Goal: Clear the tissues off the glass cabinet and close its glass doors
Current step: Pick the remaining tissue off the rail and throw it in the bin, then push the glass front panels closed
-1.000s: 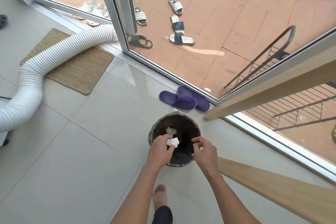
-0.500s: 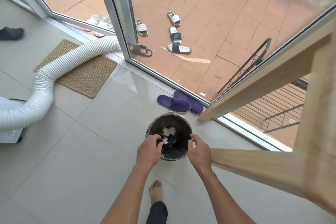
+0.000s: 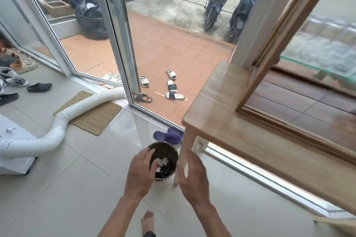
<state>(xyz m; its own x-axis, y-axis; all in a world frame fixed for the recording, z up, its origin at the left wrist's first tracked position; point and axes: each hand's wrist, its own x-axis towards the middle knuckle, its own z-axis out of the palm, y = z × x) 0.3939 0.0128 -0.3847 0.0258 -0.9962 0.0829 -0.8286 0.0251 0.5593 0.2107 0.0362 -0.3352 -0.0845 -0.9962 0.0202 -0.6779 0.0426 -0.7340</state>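
Note:
A small dark waste bin (image 3: 169,152) stands on the tiled floor with crumpled white tissues (image 3: 162,160) lying inside it. My left hand (image 3: 141,173) hovers over the bin's left rim, fingers spread, holding nothing. My right hand (image 3: 193,179) is just right of the bin, also empty with fingers apart. At the right stands the wood-framed glass cabinet (image 3: 227,121), its top and a wooden-framed glass door (image 3: 273,48) blurred.
Purple slippers (image 3: 168,136) lie behind the bin by the cabinet leg (image 3: 183,159). A white ribbed hose (image 3: 63,121) crosses a woven mat (image 3: 92,115) to a white appliance (image 3: 13,152) at left. An open glass door (image 3: 123,44) leads outside. My bare foot (image 3: 147,221) is below.
The tissue my left hand held has dropped into the bin. Both hands have lifted away empty, and the view has tilted up to show the cabinet and street.

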